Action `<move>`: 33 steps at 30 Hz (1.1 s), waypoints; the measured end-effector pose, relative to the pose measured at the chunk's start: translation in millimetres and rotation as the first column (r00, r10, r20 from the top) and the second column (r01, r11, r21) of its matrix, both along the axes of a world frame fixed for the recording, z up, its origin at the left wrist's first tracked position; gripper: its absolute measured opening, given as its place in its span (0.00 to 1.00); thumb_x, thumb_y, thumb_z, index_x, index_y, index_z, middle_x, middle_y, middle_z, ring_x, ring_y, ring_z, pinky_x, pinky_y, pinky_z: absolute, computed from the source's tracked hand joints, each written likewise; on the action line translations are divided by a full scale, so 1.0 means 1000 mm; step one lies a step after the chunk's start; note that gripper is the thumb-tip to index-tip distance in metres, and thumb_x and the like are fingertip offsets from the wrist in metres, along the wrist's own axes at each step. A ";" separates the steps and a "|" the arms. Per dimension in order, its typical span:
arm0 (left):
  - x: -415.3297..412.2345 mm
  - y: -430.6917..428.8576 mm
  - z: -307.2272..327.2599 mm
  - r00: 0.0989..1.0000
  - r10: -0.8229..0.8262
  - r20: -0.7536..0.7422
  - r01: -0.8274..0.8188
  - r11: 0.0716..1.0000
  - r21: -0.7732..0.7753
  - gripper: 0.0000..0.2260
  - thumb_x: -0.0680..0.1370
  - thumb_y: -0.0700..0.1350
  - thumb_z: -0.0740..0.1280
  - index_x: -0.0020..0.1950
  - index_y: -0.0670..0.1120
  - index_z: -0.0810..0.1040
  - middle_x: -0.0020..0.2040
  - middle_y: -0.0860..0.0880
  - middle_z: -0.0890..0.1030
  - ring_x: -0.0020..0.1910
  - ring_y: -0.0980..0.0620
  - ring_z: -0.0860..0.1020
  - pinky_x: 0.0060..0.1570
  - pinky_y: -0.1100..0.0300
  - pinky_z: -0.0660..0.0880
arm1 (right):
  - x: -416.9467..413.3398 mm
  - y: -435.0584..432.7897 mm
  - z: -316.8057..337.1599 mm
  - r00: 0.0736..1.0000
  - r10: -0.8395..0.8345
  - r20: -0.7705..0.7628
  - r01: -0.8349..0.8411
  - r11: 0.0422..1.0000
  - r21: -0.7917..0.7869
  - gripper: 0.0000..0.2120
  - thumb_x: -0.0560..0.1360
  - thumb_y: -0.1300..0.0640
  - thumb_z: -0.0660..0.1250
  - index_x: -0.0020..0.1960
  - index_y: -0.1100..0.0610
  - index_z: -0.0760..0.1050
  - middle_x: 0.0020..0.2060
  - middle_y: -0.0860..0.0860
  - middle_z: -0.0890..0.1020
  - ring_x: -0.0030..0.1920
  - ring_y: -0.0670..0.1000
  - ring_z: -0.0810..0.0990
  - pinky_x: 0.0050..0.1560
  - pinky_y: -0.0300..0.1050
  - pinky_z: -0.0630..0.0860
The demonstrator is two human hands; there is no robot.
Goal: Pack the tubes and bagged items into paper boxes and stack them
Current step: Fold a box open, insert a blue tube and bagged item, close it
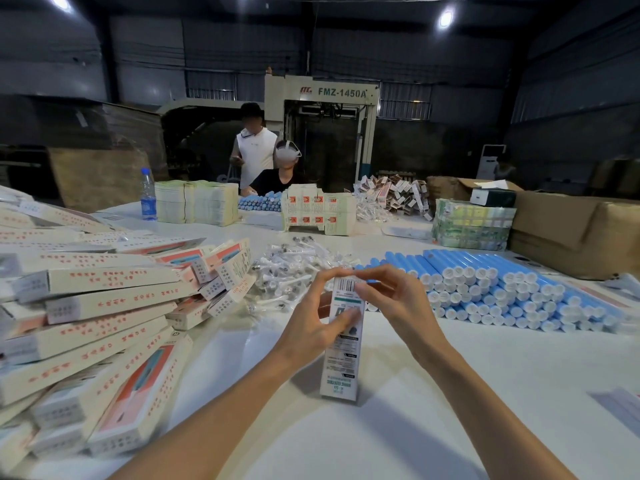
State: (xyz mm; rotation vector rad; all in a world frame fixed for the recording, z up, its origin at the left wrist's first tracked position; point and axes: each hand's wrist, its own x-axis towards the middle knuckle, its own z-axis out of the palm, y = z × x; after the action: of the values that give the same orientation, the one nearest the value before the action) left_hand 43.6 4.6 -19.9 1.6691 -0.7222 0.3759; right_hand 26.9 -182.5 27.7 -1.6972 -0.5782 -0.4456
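Observation:
A tall white paper box (343, 355) with printed text and a barcode stands upright on the white table (450, 393). My left hand (317, 320) grips its upper left side, thumb on the front face. My right hand (391, 299) pinches the box's top end at the barcode. A large pile of blue tubes (502, 289) with white caps lies to the right. A heap of small clear bagged items (291, 268) sits just behind the box. A stack of filled cream-and-red boxes (93, 317) spreads across the left.
Across the table, a seated person (282, 174) works and another (254, 147) stands behind. A water bottle (148, 195), stacks of flat cartons (197, 202), more blue tubes (259, 202) and brown cardboard boxes (568, 220) line the far and right sides.

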 end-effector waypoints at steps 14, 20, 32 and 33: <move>-0.005 -0.002 0.003 0.990 -0.049 -0.134 0.009 0.958 -0.286 0.25 0.79 0.46 0.77 0.69 0.56 0.68 0.53 0.49 0.83 0.54 0.48 0.84 0.55 0.53 0.83 | -0.009 0.013 -0.026 0.920 0.144 -0.364 -0.126 0.989 0.074 0.22 0.82 0.36 0.64 0.75 0.31 0.68 0.68 0.45 0.81 0.63 0.48 0.83 0.61 0.52 0.81; -0.004 -0.003 0.000 0.986 -0.100 -0.136 0.066 0.970 -0.235 0.27 0.76 0.48 0.79 0.69 0.56 0.67 0.54 0.49 0.83 0.57 0.51 0.84 0.54 0.54 0.83 | -0.032 -0.005 -0.034 0.856 0.271 -0.440 -0.250 0.962 0.104 0.19 0.86 0.41 0.59 0.71 0.48 0.76 0.58 0.59 0.85 0.54 0.58 0.85 0.57 0.53 0.83; 0.001 -0.019 -0.037 0.967 0.055 0.248 -0.155 0.901 0.406 0.23 0.82 0.51 0.70 0.73 0.66 0.67 0.68 0.64 0.74 0.71 0.59 0.74 0.68 0.47 0.76 | -0.094 -0.142 -0.044 0.675 -0.738 0.026 0.571 0.499 -0.652 0.20 0.79 0.35 0.68 0.65 0.45 0.77 0.57 0.45 0.83 0.52 0.49 0.83 0.50 0.50 0.83; -0.001 -0.018 -0.037 0.964 0.057 0.259 -0.166 0.893 0.418 0.21 0.82 0.50 0.70 0.72 0.65 0.69 0.67 0.64 0.74 0.70 0.59 0.74 0.67 0.47 0.76 | -0.102 -0.160 -0.048 0.598 -0.796 0.094 0.611 0.376 -0.697 0.21 0.80 0.35 0.67 0.67 0.46 0.76 0.59 0.46 0.82 0.54 0.50 0.82 0.51 0.50 0.83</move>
State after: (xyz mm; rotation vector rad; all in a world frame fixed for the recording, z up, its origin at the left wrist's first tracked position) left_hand 43.0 -13.9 -56.6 2.1223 -0.9438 0.5347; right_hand -74.8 -342.0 -19.9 -2.6763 0.3368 -0.6551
